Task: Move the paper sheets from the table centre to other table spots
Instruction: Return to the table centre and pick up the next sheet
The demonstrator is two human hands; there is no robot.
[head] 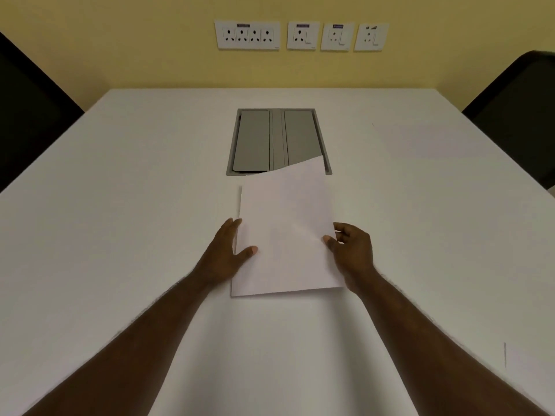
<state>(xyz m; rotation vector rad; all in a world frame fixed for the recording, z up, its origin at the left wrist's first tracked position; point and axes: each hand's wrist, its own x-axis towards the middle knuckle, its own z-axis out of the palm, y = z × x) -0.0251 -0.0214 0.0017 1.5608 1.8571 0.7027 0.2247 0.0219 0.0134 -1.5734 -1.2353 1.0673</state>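
White paper sheets (285,235) are at the middle of the white table (120,205). The top sheet is tilted, and its far right corner overlaps the grey hatch. Another sheet's edge shows along the left, under it. My left hand (225,253) grips the paper's left edge, thumb on top and fingers beneath. My right hand (351,250) pinches the right edge between thumb and fingers. How many sheets there are I cannot tell.
A grey cable hatch (270,139) is set into the table just beyond the paper. Dark chair backs stand at the far left (27,115) and far right (516,109). Wall sockets (300,36) line the yellow wall behind.
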